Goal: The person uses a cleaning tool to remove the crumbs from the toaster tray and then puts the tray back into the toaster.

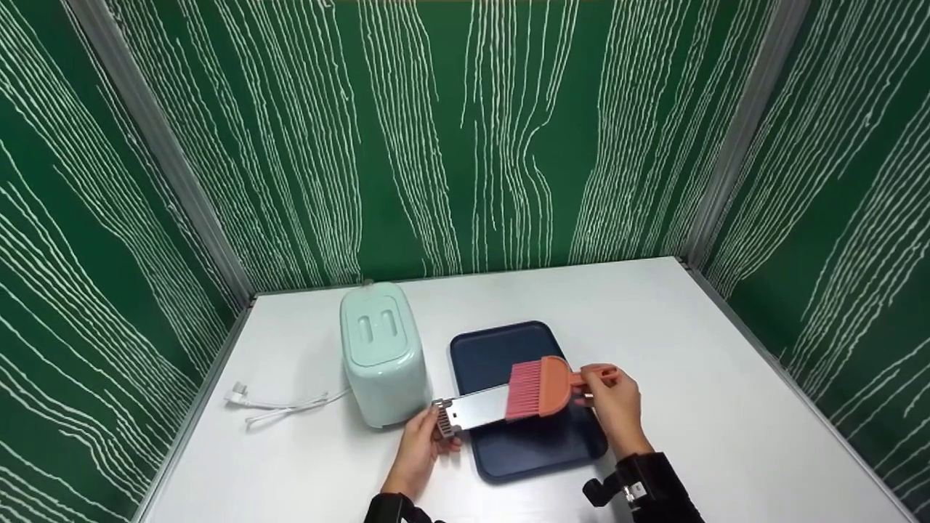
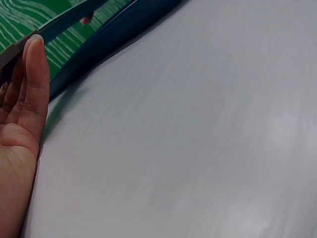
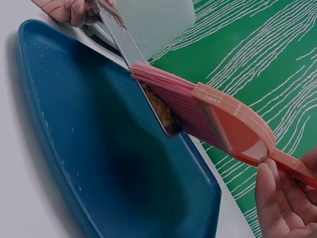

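Note:
My left hand [image 1: 421, 447] grips the slotted end of a long, thin metal crumb tray [image 1: 479, 408] and holds it over a dark blue serving tray [image 1: 508, 459]. An orange hand brush [image 1: 556, 388] with pink bristles is pinched by its handle in my right hand [image 1: 617, 408]. The bristles lie across the crumb tray's far end. Brown crumbs [image 3: 159, 106] show inside that end in the right wrist view, beside the bristles. At the left edge of the left wrist view, my thumb [image 2: 37, 64] presses on the slotted end.
A mint green toaster [image 1: 389, 378] with a lid stands left of the serving tray, close to my left hand. Its white cord and plug [image 1: 240, 396] lie on the white table [image 1: 305, 465]. Green walls [image 1: 508, 145] with white lines enclose the table's back and sides.

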{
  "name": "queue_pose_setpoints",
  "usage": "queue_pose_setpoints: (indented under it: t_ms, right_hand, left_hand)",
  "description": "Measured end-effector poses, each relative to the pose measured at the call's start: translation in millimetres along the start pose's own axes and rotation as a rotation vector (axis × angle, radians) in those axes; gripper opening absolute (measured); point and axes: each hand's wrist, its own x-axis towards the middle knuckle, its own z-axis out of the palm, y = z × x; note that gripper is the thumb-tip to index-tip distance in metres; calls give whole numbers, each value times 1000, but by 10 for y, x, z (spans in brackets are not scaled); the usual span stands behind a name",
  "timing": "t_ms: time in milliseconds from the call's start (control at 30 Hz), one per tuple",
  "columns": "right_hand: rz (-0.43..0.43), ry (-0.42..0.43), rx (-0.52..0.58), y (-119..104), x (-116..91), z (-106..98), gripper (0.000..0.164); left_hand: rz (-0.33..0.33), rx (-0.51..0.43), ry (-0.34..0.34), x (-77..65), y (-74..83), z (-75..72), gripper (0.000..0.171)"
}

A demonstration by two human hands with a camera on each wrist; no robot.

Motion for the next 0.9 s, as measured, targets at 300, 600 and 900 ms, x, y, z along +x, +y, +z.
queue_pose_setpoints:
  t_ms: [300, 600, 900]
  right_hand:
    - [20, 19, -25, 3, 24, -119, 23]
    - [30, 23, -40, -7, 19, -214, 25]
    - [28, 35, -32, -14, 50, -327, 24]
  left_hand:
    - [-5, -21, 23, -6, 0, 26, 46]
    - [4, -1, 11, -16, 11, 36, 46]
    - [9, -8, 10, -9, 17, 26, 46]
